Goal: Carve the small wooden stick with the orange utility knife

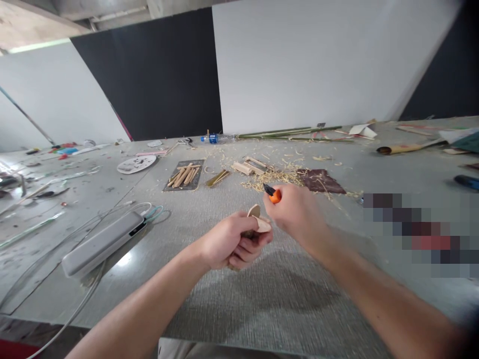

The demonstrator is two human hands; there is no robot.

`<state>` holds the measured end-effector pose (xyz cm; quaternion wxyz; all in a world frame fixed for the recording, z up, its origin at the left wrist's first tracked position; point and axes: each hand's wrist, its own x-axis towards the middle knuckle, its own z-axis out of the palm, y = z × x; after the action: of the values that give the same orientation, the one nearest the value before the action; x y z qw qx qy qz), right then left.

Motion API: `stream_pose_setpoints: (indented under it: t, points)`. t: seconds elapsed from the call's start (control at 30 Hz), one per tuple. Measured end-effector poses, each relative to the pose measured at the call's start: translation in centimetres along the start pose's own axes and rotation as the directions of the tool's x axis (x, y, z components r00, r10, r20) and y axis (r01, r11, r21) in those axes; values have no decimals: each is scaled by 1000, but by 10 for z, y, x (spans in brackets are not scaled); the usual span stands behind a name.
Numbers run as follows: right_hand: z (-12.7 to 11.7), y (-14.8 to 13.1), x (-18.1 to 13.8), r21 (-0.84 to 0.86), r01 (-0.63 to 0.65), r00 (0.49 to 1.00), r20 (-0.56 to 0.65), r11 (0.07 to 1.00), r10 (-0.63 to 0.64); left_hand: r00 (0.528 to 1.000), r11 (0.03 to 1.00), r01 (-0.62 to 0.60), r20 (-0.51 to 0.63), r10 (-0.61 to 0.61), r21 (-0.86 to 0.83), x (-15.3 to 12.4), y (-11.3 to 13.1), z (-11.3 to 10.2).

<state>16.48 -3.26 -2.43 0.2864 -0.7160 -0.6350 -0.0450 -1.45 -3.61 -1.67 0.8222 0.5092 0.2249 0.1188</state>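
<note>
Near the middle of the view, my left hand (235,242) is closed around a pale wooden piece (262,225) with a rounded, upright part at its top. Most of that piece is hidden by the fingers. Just to the right and slightly higher, my right hand (294,209) grips an orange-handled knife (275,194), its dark tip pointing up and left. The knife is apart from the wood. Behind the hands lie curly wood shavings (277,177) and split light wood pieces (245,167).
A grey power bank (105,244) with cables lies at left. Wooden sticks (185,174) rest on a dark mat (170,185), with a white disc (136,164) beyond. A plastic bottle (213,138) and green stalks (288,132) lie by the wall; a brown sheet (324,182) is at right.
</note>
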Motion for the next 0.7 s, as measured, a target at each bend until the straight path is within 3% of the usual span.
stream_pose_setpoints:
  t: [0.3, 0.7]
  points:
    - [-7, 1, 2, -42, -33, 999, -30, 999, 32, 999, 997, -34, 29, 36, -76, 2, -1, -5]
    - [-4, 5, 1, 13, 20, 999, -41, 1000, -20, 994, 988, -105, 24, 108, -109, 1, 2, -7]
